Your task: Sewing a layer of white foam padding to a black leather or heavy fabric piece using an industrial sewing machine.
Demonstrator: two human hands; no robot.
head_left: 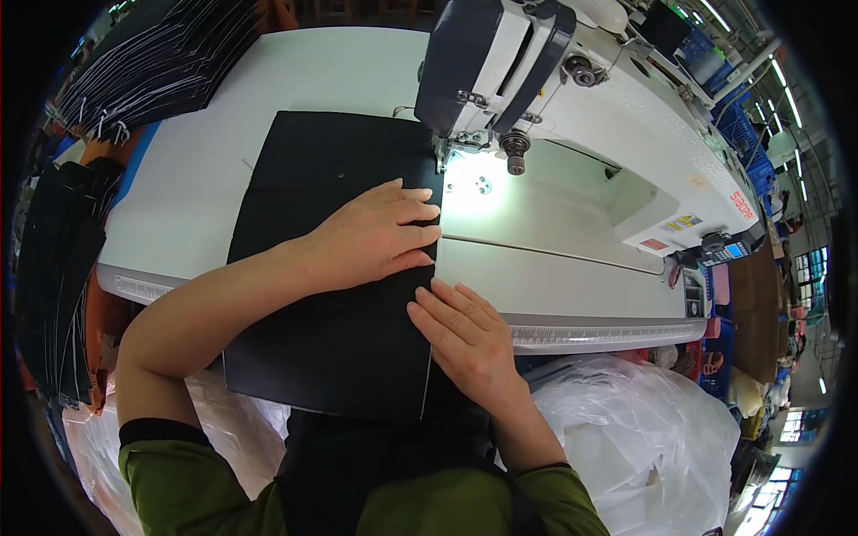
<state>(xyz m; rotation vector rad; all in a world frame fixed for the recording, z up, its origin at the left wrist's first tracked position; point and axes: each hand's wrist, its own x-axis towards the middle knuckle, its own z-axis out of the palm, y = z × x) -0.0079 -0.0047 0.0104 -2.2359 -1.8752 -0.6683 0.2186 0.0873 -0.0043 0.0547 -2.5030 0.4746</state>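
A large black panel [331, 344] lies on the white sewing table, its right edge running under the presser foot [441, 154] of the sewing machine [626, 116], and its lower part hangs over the front edge toward my body. My left hand [384, 237] lies open on the panel with fingers spread toward that right edge, a little below the foot. My right hand [465, 344] is open, its straightened fingers resting flat at the same edge farther down, below my left hand. A bright lamp lights the needle plate [483, 185] right of the panel.
Stacked black pieces [161, 62] stand at the back left, with more dark pieces [58, 259] hanging at the far left. A control panel [728, 248] is on the machine's right. A clear plastic bundle [630, 429] sits below the table at right, blue crates [742, 121] beyond the machine.
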